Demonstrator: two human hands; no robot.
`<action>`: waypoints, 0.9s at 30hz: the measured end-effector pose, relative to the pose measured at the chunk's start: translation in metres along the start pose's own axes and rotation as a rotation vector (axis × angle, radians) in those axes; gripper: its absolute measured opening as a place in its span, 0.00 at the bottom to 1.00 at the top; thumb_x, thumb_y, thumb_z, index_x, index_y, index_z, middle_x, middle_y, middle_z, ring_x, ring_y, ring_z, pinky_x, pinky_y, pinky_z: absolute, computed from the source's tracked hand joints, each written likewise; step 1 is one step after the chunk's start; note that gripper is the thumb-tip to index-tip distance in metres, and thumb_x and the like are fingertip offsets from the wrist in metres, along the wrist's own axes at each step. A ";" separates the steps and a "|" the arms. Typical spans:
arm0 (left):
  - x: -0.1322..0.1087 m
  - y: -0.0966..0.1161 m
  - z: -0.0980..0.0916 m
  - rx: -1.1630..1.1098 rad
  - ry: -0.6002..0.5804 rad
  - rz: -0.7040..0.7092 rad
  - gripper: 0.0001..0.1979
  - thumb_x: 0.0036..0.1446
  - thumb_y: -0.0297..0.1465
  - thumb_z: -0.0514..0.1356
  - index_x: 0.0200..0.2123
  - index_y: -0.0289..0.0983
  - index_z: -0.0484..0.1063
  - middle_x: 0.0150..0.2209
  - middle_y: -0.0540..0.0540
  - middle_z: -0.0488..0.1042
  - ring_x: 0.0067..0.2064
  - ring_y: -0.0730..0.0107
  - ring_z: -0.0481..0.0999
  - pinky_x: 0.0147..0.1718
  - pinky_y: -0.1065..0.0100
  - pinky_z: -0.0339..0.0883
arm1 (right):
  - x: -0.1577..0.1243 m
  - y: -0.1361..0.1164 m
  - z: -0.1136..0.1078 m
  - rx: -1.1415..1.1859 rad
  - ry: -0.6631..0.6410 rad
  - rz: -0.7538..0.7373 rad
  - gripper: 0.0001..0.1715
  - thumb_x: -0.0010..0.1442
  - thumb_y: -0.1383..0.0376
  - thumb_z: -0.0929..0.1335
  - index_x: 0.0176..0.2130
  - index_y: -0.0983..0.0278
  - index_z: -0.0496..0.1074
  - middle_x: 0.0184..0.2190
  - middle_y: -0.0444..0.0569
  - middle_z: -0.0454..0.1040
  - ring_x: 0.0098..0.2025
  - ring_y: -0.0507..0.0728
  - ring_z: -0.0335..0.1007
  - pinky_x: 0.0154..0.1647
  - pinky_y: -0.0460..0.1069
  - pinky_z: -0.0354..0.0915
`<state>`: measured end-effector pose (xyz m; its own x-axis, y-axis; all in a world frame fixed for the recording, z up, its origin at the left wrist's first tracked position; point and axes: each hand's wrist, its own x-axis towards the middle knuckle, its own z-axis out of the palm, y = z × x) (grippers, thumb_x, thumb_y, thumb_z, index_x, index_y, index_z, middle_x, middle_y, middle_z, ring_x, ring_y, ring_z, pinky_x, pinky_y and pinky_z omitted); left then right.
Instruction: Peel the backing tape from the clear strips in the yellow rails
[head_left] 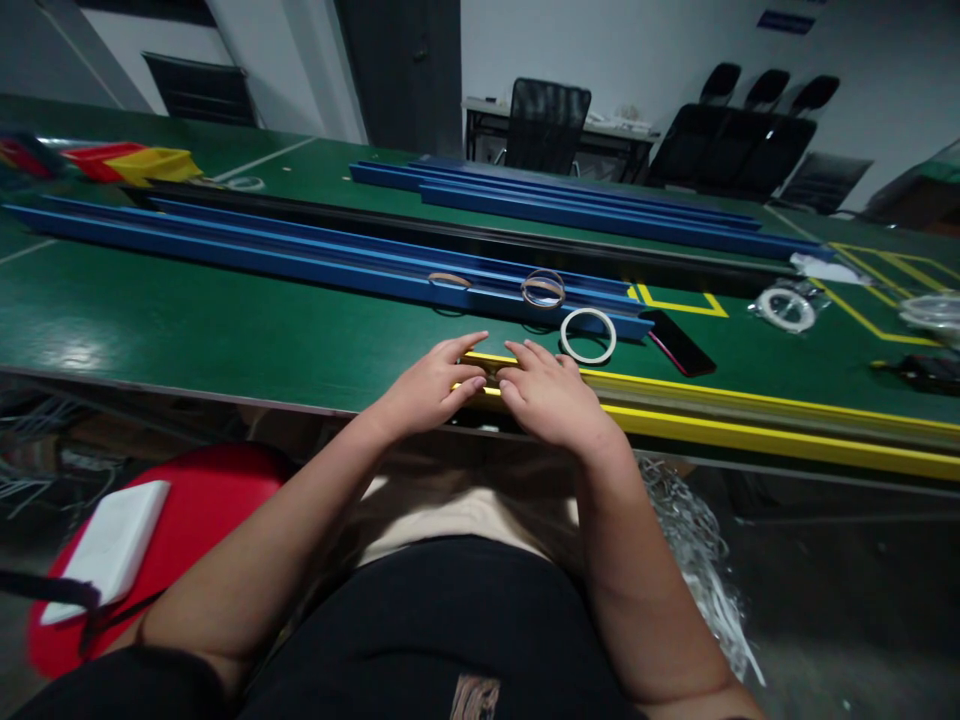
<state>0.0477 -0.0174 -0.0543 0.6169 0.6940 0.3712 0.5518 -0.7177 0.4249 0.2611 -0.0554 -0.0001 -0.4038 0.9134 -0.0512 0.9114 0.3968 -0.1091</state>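
Note:
Both my hands rest on the left end of a long yellow channel strip that lies along the front edge of the green table. My left hand lies over the strip's end with fingers curled against it. My right hand presses down on the strip just beside it, fingers bent. What the fingertips pinch is hidden. A white tape ring lies just beyond my right hand.
Long blue channel strips run across the table, with more blue channel strips behind and two tape rolls on them. A black phone, a bagged white tape roll, a red stool with a white box, black chairs behind.

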 end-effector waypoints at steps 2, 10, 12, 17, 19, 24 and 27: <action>0.001 0.001 -0.001 -0.011 -0.011 0.003 0.20 0.69 0.40 0.50 0.47 0.39 0.80 0.71 0.42 0.56 0.69 0.54 0.59 0.67 0.51 0.56 | 0.000 0.000 0.000 0.001 0.007 -0.002 0.29 0.72 0.57 0.52 0.56 0.57 0.74 0.72 0.50 0.53 0.73 0.65 0.45 0.67 0.67 0.49; 0.001 0.001 0.000 0.007 -0.020 -0.011 0.20 0.69 0.40 0.50 0.46 0.39 0.80 0.70 0.42 0.58 0.67 0.53 0.62 0.66 0.49 0.57 | 0.001 0.000 0.002 -0.010 0.039 -0.007 0.30 0.71 0.57 0.52 0.51 0.58 0.78 0.71 0.50 0.57 0.71 0.65 0.49 0.66 0.66 0.51; 0.001 0.002 0.000 0.018 -0.013 -0.026 0.20 0.68 0.40 0.50 0.44 0.38 0.80 0.69 0.42 0.60 0.67 0.53 0.62 0.66 0.50 0.58 | 0.001 0.000 0.003 -0.010 0.067 0.006 0.29 0.71 0.57 0.53 0.52 0.59 0.77 0.70 0.52 0.58 0.70 0.64 0.52 0.65 0.65 0.53; 0.000 0.003 0.001 0.026 0.006 -0.049 0.19 0.68 0.40 0.51 0.41 0.38 0.80 0.67 0.41 0.62 0.66 0.54 0.64 0.66 0.50 0.58 | 0.001 0.002 0.002 0.020 0.070 0.007 0.27 0.70 0.57 0.55 0.57 0.54 0.74 0.70 0.50 0.58 0.69 0.64 0.53 0.64 0.65 0.54; -0.001 0.003 0.001 0.018 0.008 -0.052 0.19 0.68 0.40 0.51 0.41 0.38 0.79 0.66 0.41 0.64 0.66 0.55 0.64 0.66 0.51 0.58 | 0.001 0.003 0.003 0.021 0.068 -0.005 0.27 0.71 0.57 0.54 0.57 0.52 0.74 0.71 0.48 0.57 0.70 0.65 0.52 0.64 0.66 0.53; 0.000 0.001 -0.001 -0.067 0.027 -0.059 0.15 0.67 0.40 0.53 0.39 0.38 0.76 0.64 0.40 0.66 0.65 0.57 0.66 0.64 0.52 0.61 | 0.001 0.003 0.003 -0.018 0.060 -0.011 0.28 0.71 0.57 0.53 0.51 0.57 0.78 0.70 0.49 0.58 0.70 0.65 0.52 0.64 0.65 0.54; 0.002 0.000 -0.003 -0.123 0.029 -0.059 0.14 0.67 0.41 0.54 0.38 0.38 0.74 0.62 0.39 0.67 0.64 0.57 0.66 0.63 0.53 0.62 | 0.001 0.003 0.003 -0.036 0.080 -0.016 0.28 0.71 0.58 0.53 0.47 0.59 0.79 0.69 0.51 0.61 0.68 0.64 0.54 0.62 0.64 0.56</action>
<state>0.0475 -0.0165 -0.0512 0.5680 0.7374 0.3655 0.5125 -0.6644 0.5441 0.2631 -0.0539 -0.0038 -0.4119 0.9107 0.0304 0.9078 0.4130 -0.0731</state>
